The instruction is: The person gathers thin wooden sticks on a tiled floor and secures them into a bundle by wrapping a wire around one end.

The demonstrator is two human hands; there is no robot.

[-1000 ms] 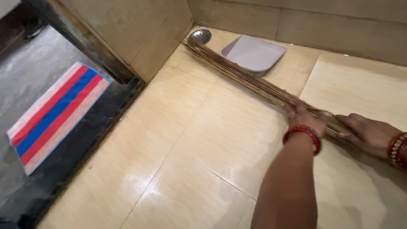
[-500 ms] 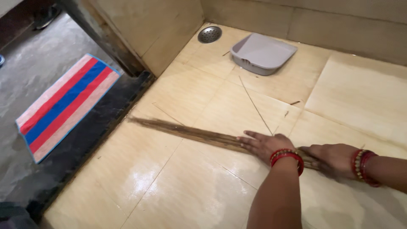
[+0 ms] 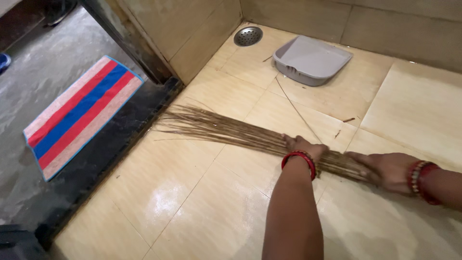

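head view: only view given
work in hand: sweeping a wet tiled floor (image 3: 202,212) with a stick broom (image 3: 240,134), both hands on it
left hand (image 3: 304,147): pressed down over the broom's middle, fingers curled around the bundle, closed on it
right hand (image 3: 385,169): wrapped around the bundle's bound end, closed grip too
broom position: lying low, nearly flat on the tiles, tips fanned out toward the dark threshold (image 3: 103,159) at the doorway
done so far (judgement): the tiles near the camera look free of litter and shiny with water, so that patch seems swept
left to do (judgement): loose bits lie on the tiles between the broom and the dustpan (image 3: 312,60); the pan looks empty, nothing gathered into it yet
progress guess: roughly midway, no more
count, brooms: one
count, hands: two, both the person's own
count, dustpans: one, grey, near the back wall, well apart from the broom
count, drains: one round metal floor drain (image 3: 248,36) in the corner, just beside the dustpan
count, mats: one striped mat (image 3: 79,110) (red, blue, pink) outside the doorway
count, stray broom sticks: one long one (image 3: 297,110), plus a few short scraps (too small to count surely)
count, bangles: red ones on both wrists, number unclear
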